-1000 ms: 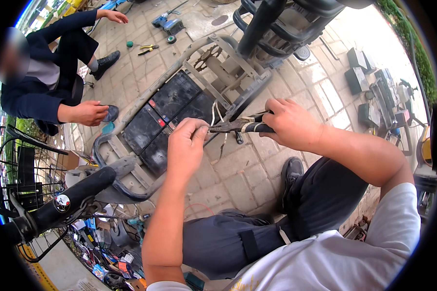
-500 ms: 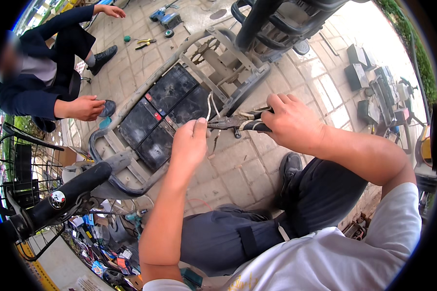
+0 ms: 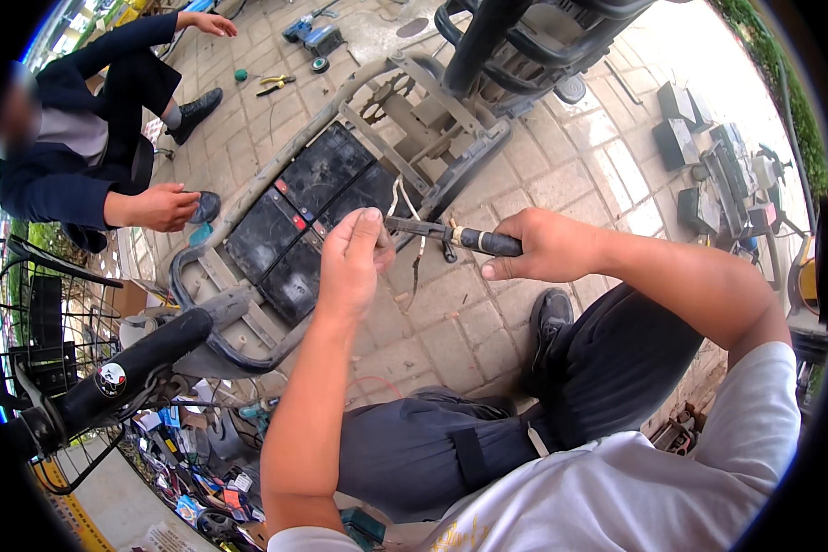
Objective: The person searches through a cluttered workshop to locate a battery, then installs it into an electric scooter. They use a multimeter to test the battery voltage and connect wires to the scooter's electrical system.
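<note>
Gripping the pliers in the head view, the right hand (image 3: 547,245) wraps its fingers round the dark handles, its thumb lying apart below them. The pliers (image 3: 434,230) point from it toward 9 o'clock, their nose just beside the left fingertips. They show nearly edge-on, so I cannot tell how their jaws stand. The left hand (image 3: 352,258) has thumb and forefinger drawn together; whether anything small sits between them is hidden.

Pale wires (image 3: 397,191) rise toward 1 o'clock from the left hand, and black batteries (image 3: 320,167) lie toward its 11 o'clock, inside a metal frame (image 3: 265,169). Another person's hand (image 3: 164,208) is well apart, toward 10 o'clock.

The step in hand looks like close work with the pliers at the left fingertips. A next move here would call for a steady pinch, the nose lined up with it, and skin clear of the jaws.
</note>
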Demonstrator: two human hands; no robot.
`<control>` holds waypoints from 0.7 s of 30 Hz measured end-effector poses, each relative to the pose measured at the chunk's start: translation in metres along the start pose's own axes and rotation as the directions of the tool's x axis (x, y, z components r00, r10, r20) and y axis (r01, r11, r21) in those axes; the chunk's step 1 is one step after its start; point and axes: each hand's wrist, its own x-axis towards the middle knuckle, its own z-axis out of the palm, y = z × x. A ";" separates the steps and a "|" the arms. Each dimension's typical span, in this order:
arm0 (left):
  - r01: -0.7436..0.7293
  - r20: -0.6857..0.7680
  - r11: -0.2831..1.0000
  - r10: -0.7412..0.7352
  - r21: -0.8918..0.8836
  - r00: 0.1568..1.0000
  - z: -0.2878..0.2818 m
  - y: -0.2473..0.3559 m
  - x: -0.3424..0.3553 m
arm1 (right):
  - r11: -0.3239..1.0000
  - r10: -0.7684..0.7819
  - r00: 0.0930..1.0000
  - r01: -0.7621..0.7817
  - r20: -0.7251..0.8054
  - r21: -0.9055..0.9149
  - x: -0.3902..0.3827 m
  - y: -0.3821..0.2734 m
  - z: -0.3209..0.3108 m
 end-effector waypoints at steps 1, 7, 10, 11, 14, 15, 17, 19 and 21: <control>0.003 0.026 1.000 -0.002 -0.026 1.000 -0.001 0.000 0.002 | 0.998 0.038 0.999 -0.040 0.037 0.038 0.000 -0.001 -0.002; 0.017 0.128 1.000 -0.016 -0.007 0.992 -0.007 0.001 0.007 | 0.997 0.056 0.996 -0.060 0.069 0.055 0.000 0.001 -0.005; -0.026 0.152 0.983 -0.002 0.180 0.988 -0.004 0.003 0.010 | 0.932 -0.286 0.940 0.229 -0.184 -0.280 0.001 0.025 -0.001; -0.047 0.152 0.967 0.009 0.251 0.988 -0.004 0.005 0.009 | 0.914 -0.301 0.928 0.217 -0.217 -0.342 0.001 0.025 -0.001; -0.062 0.156 0.918 0.000 0.392 0.988 -0.010 0.005 0.009 | 0.841 -0.366 0.883 0.178 -0.294 -0.512 -0.003 0.020 -0.002; -0.065 0.161 0.904 -0.004 0.422 0.987 -0.008 0.007 0.009 | 0.810 -0.396 0.866 0.171 -0.307 -0.561 -0.003 0.020 -0.002; -0.069 0.167 0.875 -0.014 0.479 0.986 -0.006 0.010 0.007 | 0.742 -0.440 0.843 0.149 -0.308 -0.653 -0.005 0.017 -0.003; -0.083 0.220 0.844 -0.042 0.530 0.975 -0.011 0.010 0.007 | 0.667 -0.468 0.837 0.123 -0.284 -0.735 -0.009 0.011 -0.008; -0.095 0.256 0.821 -0.064 0.563 0.965 -0.014 0.012 0.006 | 0.628 -0.476 0.842 0.123 -0.254 -0.768 -0.011 0.007 -0.012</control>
